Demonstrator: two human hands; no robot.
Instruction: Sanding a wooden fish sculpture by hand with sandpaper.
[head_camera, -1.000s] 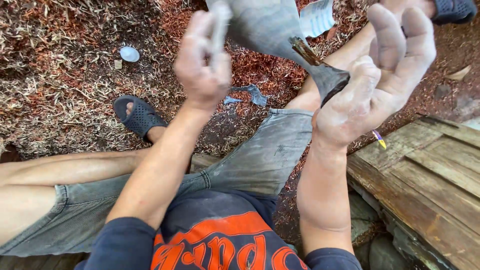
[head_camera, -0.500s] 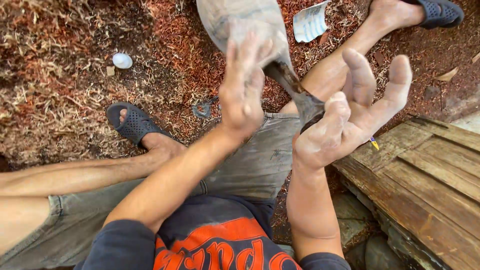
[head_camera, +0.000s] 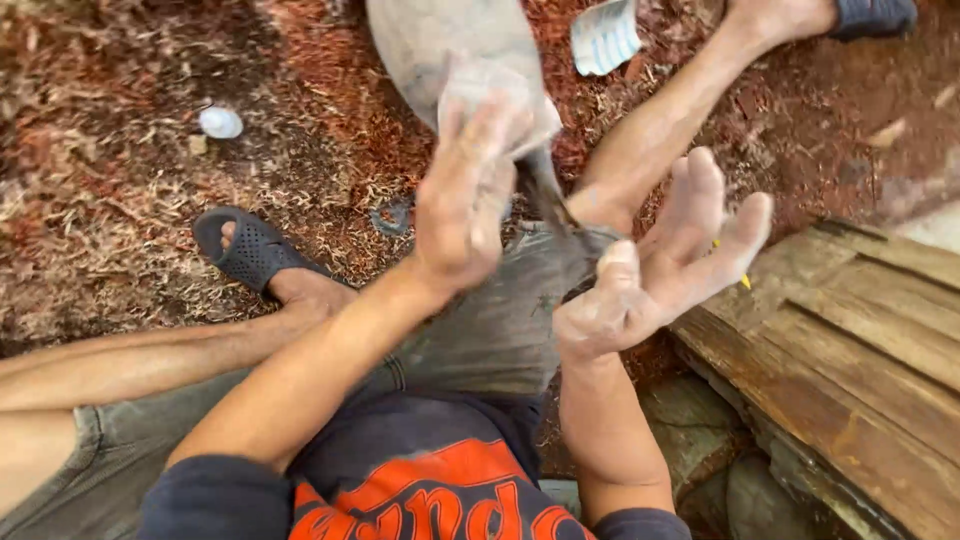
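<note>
A dusty grey carved wooden piece (head_camera: 425, 40) reaches from the top edge down over my lap, narrowing to a dark stem (head_camera: 545, 195). My left hand (head_camera: 460, 205) presses a small sheet of grey sandpaper (head_camera: 500, 95) flat against the wide part. My right hand (head_camera: 650, 270), coated in pale dust, holds the stem's lower end between thumb and palm, with the fingers stretched out and apart. The stem's tip is hidden inside that hand. I sit with grey shorts (head_camera: 500, 320) under the piece and both legs spread.
Reddish and pale wood shavings (head_camera: 120, 200) cover the ground. Worn wooden planks (head_camera: 860, 340) lie at the right, with a small yellow tip (head_camera: 745, 282) at their edge. Black sandals (head_camera: 250, 250) are on my feet. A white round object (head_camera: 220, 122) and striped paper (head_camera: 603, 35) lie further out.
My left hand has swung right with the sandpaper from open air onto the carved piece. My right hand and the stem have dropped lower and moved left, closer to my lap.
</note>
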